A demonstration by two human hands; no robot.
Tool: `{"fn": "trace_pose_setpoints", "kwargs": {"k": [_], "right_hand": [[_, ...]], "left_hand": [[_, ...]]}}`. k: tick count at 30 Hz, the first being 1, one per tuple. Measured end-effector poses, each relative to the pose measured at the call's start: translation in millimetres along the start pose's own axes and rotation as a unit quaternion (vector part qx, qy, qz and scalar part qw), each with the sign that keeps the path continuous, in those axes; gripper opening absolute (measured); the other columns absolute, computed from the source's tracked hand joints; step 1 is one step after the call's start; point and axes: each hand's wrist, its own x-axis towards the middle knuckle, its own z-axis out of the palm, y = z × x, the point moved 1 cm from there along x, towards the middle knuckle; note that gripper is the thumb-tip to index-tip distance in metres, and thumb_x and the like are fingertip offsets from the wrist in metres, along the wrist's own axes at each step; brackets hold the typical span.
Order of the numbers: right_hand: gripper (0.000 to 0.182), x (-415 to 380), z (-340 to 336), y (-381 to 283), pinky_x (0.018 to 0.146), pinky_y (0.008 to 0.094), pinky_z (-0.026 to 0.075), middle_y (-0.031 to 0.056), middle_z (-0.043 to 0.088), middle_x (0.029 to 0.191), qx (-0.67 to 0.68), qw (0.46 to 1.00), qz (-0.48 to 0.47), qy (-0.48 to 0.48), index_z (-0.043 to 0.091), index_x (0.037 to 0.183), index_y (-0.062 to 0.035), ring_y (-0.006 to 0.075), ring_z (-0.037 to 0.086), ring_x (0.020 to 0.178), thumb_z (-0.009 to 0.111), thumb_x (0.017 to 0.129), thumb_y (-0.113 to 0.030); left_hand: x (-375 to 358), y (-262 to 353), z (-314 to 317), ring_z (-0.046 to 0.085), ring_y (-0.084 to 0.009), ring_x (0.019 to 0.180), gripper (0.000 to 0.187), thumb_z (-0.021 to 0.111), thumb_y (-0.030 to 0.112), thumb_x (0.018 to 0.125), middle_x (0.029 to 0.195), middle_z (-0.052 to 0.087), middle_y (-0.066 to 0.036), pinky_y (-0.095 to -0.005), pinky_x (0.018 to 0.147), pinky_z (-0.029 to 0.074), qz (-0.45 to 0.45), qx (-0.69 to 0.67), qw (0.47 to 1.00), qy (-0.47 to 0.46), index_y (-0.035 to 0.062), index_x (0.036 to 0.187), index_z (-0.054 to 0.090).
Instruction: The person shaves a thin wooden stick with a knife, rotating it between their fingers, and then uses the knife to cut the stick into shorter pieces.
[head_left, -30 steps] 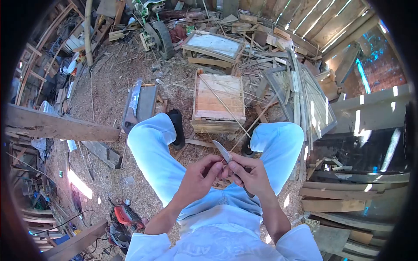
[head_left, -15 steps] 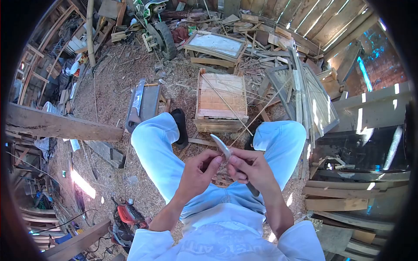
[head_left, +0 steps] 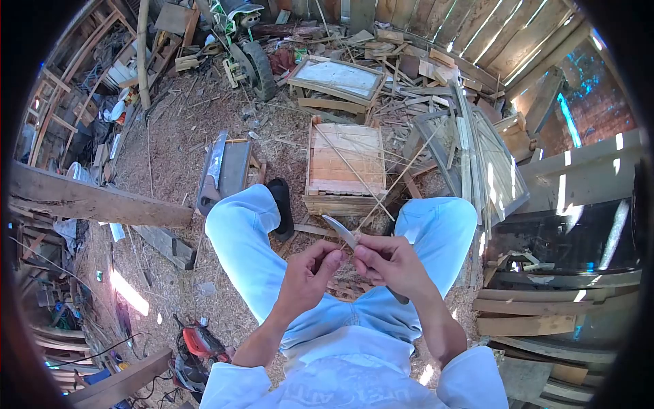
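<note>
My right hand [head_left: 387,262] is closed around a knife [head_left: 338,230]. The curved blade points up and to the left, and the dark end of the handle shows below my palm. Close beside it, my left hand [head_left: 306,276] is pinched, thumb against fingers, near the blade's base; I cannot tell what is in that pinch. Both hands are over my lap, between my knees. Beyond them a low wooden box [head_left: 346,153] sits on the ground, with thin wooden strips [head_left: 402,172] across it. One strip's near end overlaps the area just above the knife.
A handsaw [head_left: 214,170] lies on a dark panel by my left foot. A red power tool [head_left: 201,343] rests at lower left. One beam [head_left: 102,198] juts in from the left. Scrap wood, a framed panel [head_left: 337,76] and a wheel [head_left: 259,71] lie farther back; boards [head_left: 531,300] are stacked right.
The knife blade has tilted further left and dropped slightly. Both hands have shifted a little, staying close together, with the right hand still around the knife.
</note>
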Motion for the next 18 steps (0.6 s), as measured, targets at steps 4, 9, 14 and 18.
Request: {"fn": "trace_pose_setpoints", "kwargs": {"k": [4, 9, 14, 18], "right_hand": [[0.018, 5, -19, -7, 0.04, 0.0178, 0.025, -0.0002, 0.052, 0.066, -0.004, 0.999, -0.016, 0.048, 0.06, 0.105, 0.0004, 0.0021, 0.035, 0.048, 0.051, 0.095, -0.012], [0.018, -1, -7, -1, 0.041, 0.0179, 0.025, -0.0008, 0.05, 0.066, -0.021, 1.0, 0.01, 0.011, 0.061, 0.102, 0.0006, 0.0021, 0.036, 0.049, 0.053, 0.094, -0.014], [0.023, -2, -23, -18, 0.041, 0.0178, 0.025, -0.0009, 0.051, 0.065, 0.04, 0.997, -0.027, 0.056, 0.059, 0.113, -0.0001, 0.0019, 0.035, 0.049, 0.053, 0.094, -0.012], [0.02, -4, -5, 5, 0.041, 0.0166, 0.027, -0.0031, 0.051, 0.067, -0.049, 0.998, 0.027, -0.008, 0.062, 0.106, -0.0039, 0.0008, 0.036, 0.049, 0.053, 0.095, -0.018]], "left_hand": [[-2, 0, -1, 0.04, -0.0022, 0.056, 0.013, 0.056, 0.012, 0.091, 0.063, 0.051, 0.004, -0.0209, 0.047, 0.031, 0.005, 0.023, 1.0, 0.003, -0.0001, 0.092, 0.061], [-2, 7, -1, 0.039, -0.0008, 0.059, 0.014, 0.056, 0.015, 0.093, 0.066, 0.052, 0.005, -0.0192, 0.051, 0.03, -0.003, 0.045, 0.999, -0.011, 0.0014, 0.091, 0.061], [-9, 19, 0, 0.041, -0.0017, 0.059, 0.014, 0.056, 0.013, 0.092, 0.067, 0.054, 0.003, -0.02, 0.051, 0.031, 0.002, 0.082, 0.997, -0.005, -0.0003, 0.092, 0.061], [-4, 3, -4, 0.042, -0.0036, 0.054, 0.012, 0.056, 0.011, 0.091, 0.064, 0.056, 0.001, -0.022, 0.046, 0.032, 0.037, 0.077, 0.996, 0.005, 0.0003, 0.092, 0.062]]}}
